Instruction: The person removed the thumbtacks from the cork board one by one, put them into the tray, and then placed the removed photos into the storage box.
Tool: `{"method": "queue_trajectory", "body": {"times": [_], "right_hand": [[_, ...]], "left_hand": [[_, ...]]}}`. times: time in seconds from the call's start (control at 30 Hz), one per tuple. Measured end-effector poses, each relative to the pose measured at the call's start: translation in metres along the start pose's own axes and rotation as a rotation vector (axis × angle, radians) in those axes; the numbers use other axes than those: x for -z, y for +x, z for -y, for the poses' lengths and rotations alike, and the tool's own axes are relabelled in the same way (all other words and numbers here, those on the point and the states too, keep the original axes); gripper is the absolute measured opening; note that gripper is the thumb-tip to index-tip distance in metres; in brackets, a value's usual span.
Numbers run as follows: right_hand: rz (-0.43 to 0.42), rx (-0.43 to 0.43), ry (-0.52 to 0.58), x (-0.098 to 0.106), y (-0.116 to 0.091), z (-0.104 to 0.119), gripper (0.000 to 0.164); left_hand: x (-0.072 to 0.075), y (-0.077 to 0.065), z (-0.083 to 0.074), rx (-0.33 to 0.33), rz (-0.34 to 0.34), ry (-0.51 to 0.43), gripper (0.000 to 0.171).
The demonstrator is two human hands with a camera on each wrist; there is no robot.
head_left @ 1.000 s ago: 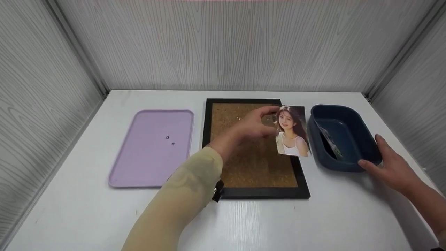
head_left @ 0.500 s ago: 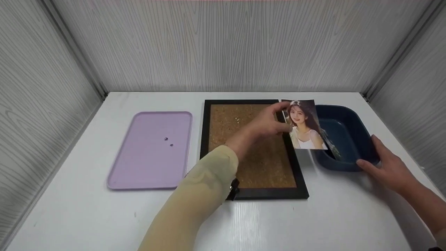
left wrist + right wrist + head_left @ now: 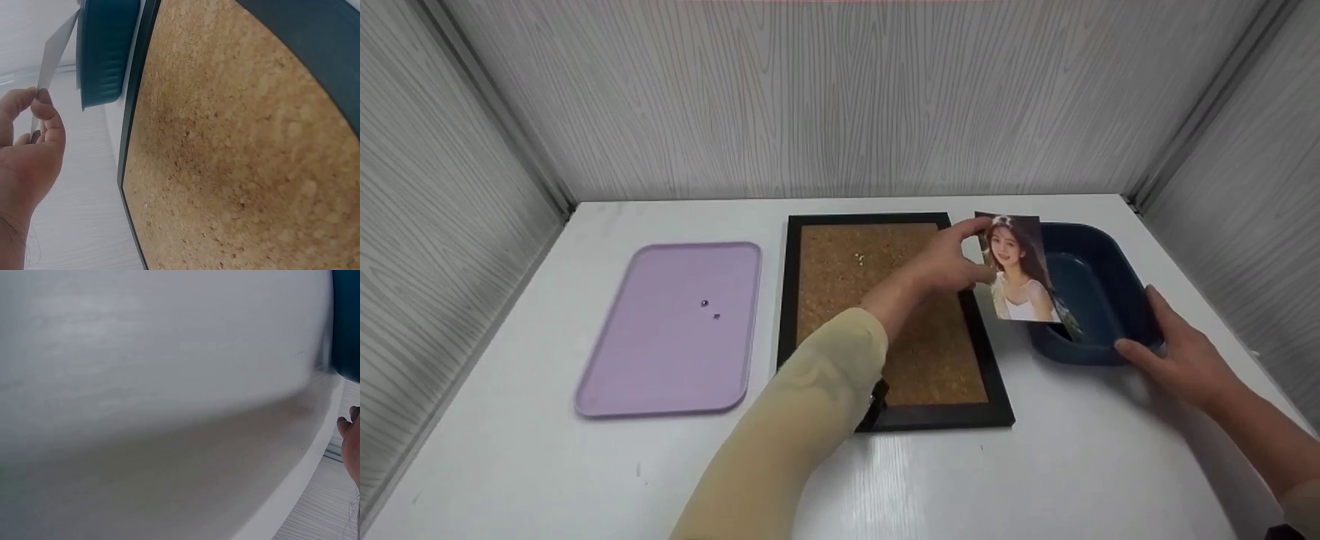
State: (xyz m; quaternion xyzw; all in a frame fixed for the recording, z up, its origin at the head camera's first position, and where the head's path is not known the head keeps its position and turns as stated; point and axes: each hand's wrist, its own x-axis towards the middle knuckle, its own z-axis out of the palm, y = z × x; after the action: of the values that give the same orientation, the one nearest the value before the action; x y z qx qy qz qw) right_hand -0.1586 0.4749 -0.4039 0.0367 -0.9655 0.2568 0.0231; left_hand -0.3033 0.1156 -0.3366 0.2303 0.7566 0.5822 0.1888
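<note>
My left hand (image 3: 949,262) pinches a glossy portrait photo (image 3: 1024,289) by its left edge, between thumb and fingers. The photo is upright, its picture side facing the head camera, and overlaps the left side of a dark blue bin (image 3: 1125,277). In the left wrist view, the photo's pale back (image 3: 55,48) shows beside the bin. My right hand (image 3: 1189,356) holds the bin at its front right corner, thumb at the front rim and fingers along the right side. Another printed card (image 3: 1069,322) leans inside the bin, partly hidden behind the photo.
A black-framed cork board (image 3: 945,360) lies under my left forearm, with several tiny shiny pieces (image 3: 860,259) on its upper part. To its left is a lilac tray (image 3: 660,360) bearing two small metallic bits (image 3: 710,309). Grey wood-grain walls (image 3: 840,105) enclose the white table.
My left hand has carried the photo rightward from over the board's right edge to in front of the bin's left side. My right hand has stayed on the bin's corner.
</note>
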Motion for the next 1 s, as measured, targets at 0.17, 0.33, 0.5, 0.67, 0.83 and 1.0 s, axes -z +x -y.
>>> {"method": "queue_trajectory", "body": {"times": [0.17,0.33,0.5,0.67,0.83,1.0], "right_hand": [[0.006,-0.008,-0.009,-0.001,0.000,0.001,0.096],[0.000,-0.005,-0.003,-0.001,-0.001,0.002,0.095],[0.001,0.004,0.003,0.000,0.000,0.004,0.096],[0.004,-0.001,-0.004,0.000,0.001,0.006,0.097],[0.011,-0.010,-0.010,-0.001,0.002,0.007,0.098],[0.005,-0.002,-0.025,0.000,0.002,0.007,0.097]], "left_hand": [[-0.006,0.003,-0.003,0.002,0.008,-0.009,0.084],[-0.015,0.006,-0.004,0.000,0.008,-0.014,0.083],[-0.022,0.008,-0.003,-0.014,0.009,-0.008,0.082],[-0.028,0.009,-0.004,-0.008,0.003,-0.044,0.081],[-0.035,0.009,-0.004,0.011,-0.008,-0.057,0.081],[-0.042,0.010,-0.004,0.023,0.009,-0.076,0.082]]}}
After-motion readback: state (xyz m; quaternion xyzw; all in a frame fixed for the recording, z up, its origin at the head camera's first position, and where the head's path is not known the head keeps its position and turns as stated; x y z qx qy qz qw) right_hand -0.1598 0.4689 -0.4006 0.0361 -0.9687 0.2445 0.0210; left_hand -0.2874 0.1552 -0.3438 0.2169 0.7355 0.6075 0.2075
